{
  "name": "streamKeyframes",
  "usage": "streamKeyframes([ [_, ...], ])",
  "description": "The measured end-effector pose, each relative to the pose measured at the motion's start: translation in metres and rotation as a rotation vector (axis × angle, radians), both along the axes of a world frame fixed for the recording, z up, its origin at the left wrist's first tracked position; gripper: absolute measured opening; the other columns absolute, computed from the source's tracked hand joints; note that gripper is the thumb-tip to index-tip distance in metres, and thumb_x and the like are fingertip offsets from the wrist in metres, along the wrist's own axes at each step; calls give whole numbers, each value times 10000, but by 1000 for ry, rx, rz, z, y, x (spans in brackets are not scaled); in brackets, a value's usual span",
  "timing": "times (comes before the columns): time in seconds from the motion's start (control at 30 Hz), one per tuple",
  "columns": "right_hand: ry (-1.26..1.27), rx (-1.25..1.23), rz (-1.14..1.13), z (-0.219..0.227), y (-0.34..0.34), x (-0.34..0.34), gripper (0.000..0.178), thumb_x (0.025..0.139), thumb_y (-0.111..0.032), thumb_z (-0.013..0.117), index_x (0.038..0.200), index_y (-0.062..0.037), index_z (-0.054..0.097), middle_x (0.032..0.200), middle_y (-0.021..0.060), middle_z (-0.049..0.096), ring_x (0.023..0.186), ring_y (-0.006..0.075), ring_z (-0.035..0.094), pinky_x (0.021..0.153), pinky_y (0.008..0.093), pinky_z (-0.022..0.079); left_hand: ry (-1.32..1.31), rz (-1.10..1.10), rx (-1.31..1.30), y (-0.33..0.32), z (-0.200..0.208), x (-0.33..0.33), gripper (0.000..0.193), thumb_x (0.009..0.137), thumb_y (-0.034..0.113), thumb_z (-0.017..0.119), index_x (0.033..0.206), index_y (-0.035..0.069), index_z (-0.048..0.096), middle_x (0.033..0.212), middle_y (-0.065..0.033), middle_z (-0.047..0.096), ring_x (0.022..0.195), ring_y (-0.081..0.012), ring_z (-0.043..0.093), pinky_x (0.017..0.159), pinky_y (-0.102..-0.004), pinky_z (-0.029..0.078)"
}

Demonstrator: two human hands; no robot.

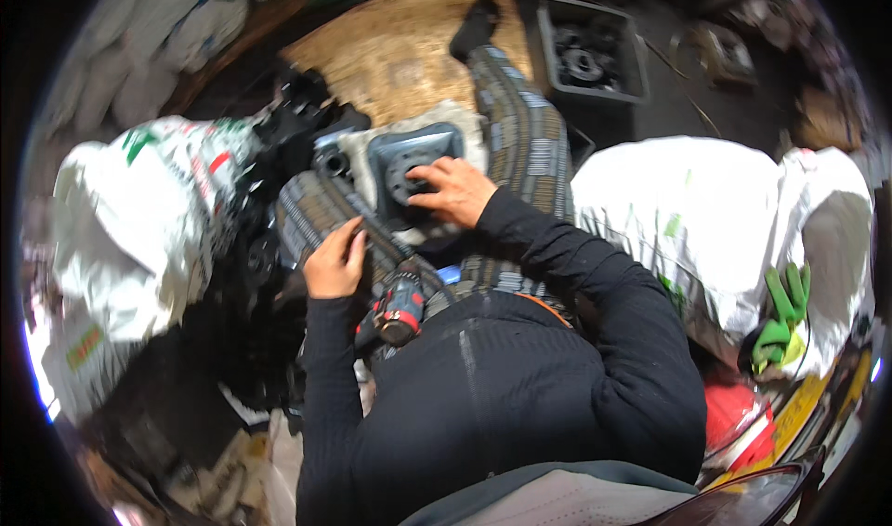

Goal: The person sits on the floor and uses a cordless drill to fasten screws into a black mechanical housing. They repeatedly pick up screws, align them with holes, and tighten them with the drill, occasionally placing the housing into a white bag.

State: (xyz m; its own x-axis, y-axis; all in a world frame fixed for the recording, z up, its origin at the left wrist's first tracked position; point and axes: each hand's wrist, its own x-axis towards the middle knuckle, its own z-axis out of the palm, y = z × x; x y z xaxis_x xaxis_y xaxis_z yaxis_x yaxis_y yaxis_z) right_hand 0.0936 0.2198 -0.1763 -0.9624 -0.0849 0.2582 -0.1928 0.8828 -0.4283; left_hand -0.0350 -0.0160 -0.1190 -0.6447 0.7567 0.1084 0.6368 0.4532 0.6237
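A dark grey, squarish dished part [432, 142] with a round, holed centre [401, 175] lies on a pale cloth [452, 115] between my legs. My right hand [455, 191] reaches over it from the right, its bent fingers apart and touching the round centre. Whether a small piece sits under the fingertips is hidden. Above my left thigh is my left hand [334, 264], fingers stretched and holding nothing. Just right of that hand, a red and black cordless drill [401, 305] rests in my lap.
White sacks [139, 229] and black parts [302, 122] stand at my left. Another white sack [678, 215] is at my right, with a green glove [785, 312] on it. Beyond are a wooden board [390, 61] and a grey bin [595, 89] of dark parts.
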Motion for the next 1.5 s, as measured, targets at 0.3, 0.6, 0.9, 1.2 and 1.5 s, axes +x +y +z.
streamKeyframes([
  [0.3, -137, -552, -1405, -178, 165, 152, 322, 815, -113, 616, 1134, -92, 650, 1055, 179, 674, 978, 363, 649, 887, 438, 510, -196, 240, -34, -4, -26, -9, 200, 934, 104, 602, 1106, 40, 682, 811, -57, 695, 692, -93, 656, 596, -230, 490],
  [0.6, -870, -225, -1103, -249, 173, 124, 495, 696, -271, 786, 1137, -102, 634, 1245, 153, 522, 1161, 346, 544, 907, 434, 519, 3, 221, -135, 3, -22, -5, 197, 931, 69, 588, 1101, 5, 665, 938, -98, 706, 668, -126, 644, 609, -257, 504],
  [0.9, -889, -137, -1030, -244, 180, 109, 366, 755, -155, 650, 1108, -59, 651, 1206, 182, 585, 1066, 362, 600, 881, 440, 525, 38, 199, -206, 21, -16, 0, 191, 931, 58, 581, 1092, -10, 660, 950, -105, 698, 707, -145, 642, 655, -261, 504],
  [1.2, -944, -231, -1092, -260, 189, 106, 329, 738, -127, 662, 1057, -46, 675, 1214, 193, 573, 1090, 357, 586, 899, 444, 514, 60, 147, -209, 28, -19, -5, 191, 938, 68, 579, 1091, -19, 653, 931, -112, 695, 710, -151, 637, 666, -269, 503],
  [1.5, -1021, -278, -1110, -262, 185, 107, 290, 784, -122, 582, 1046, -69, 694, 1034, 185, 686, 1007, 342, 653, 880, 437, 523, 68, 141, -201, 32, -19, -5, 184, 930, 63, 583, 1076, -18, 660, 947, -140, 701, 761, -196, 667, 688, -283, 513],
])
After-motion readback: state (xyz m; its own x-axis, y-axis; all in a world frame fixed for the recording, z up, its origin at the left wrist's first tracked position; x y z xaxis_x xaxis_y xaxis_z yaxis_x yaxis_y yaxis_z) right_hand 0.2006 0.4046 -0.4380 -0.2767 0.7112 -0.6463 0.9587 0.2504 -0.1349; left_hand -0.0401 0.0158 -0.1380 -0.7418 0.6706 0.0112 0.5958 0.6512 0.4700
